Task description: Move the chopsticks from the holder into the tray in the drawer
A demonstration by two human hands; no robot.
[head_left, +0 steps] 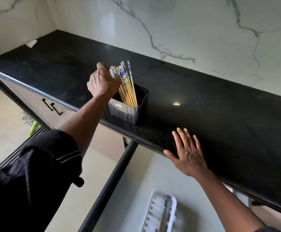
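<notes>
A dark grey ribbed holder (128,113) stands near the front edge of the black countertop (203,104). Several yellow chopsticks (128,91) with white-and-blue tops lean in it. My left hand (103,81) is at their tops, fingers curled around some of them from the left. My right hand (188,153) lies flat and spread on the counter's front edge. Below, the drawer (136,173) is pulled out, and a white slotted tray (160,213) lies in it with a chopstick (165,211) on it.
A marble-patterned wall (186,30) backs the counter. A crumpled white scrap (31,43) lies at the far left corner. Cabinet doors with black handles (52,107) are at left, above a tiled floor with a green object (31,129).
</notes>
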